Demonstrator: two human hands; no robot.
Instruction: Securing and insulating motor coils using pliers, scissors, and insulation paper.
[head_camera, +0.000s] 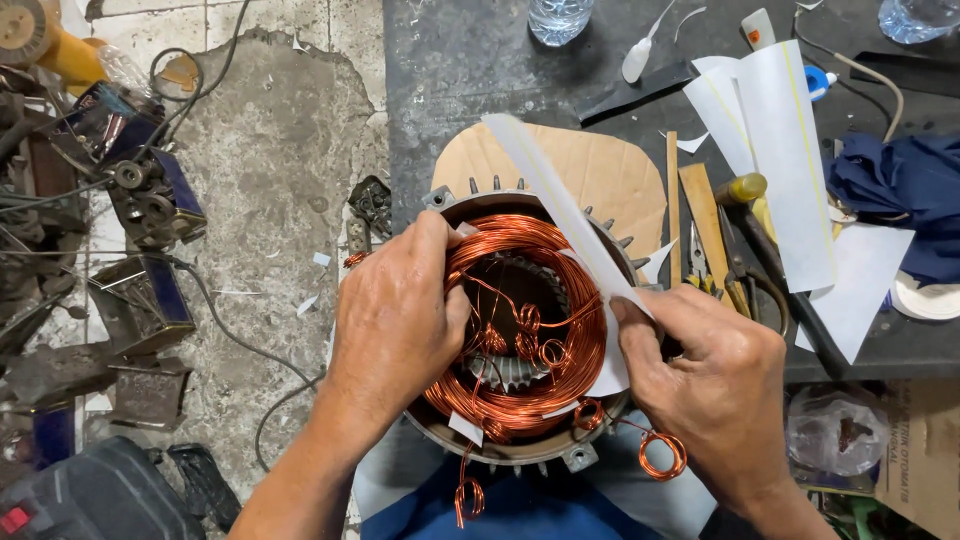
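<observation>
Left hand (395, 325): pressed down on the copper coils (520, 330), fingers curled over them.
Right hand (715, 385): pinched a white paper strip (560, 205).
Motor housing (520, 330): centre of frame, holding the coils.
Table (450, 80): dark, cluttered, above.

A single head-worn camera looks steeply down, close over the stator (520, 330) and both hands. It faces the bench (460, 70) edge; floor (270, 150) apparently lies left.

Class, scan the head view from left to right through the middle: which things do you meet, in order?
Blue-edged metal parts on the floor → left hand → copper windings → right hand → dark blue cloth.
</observation>
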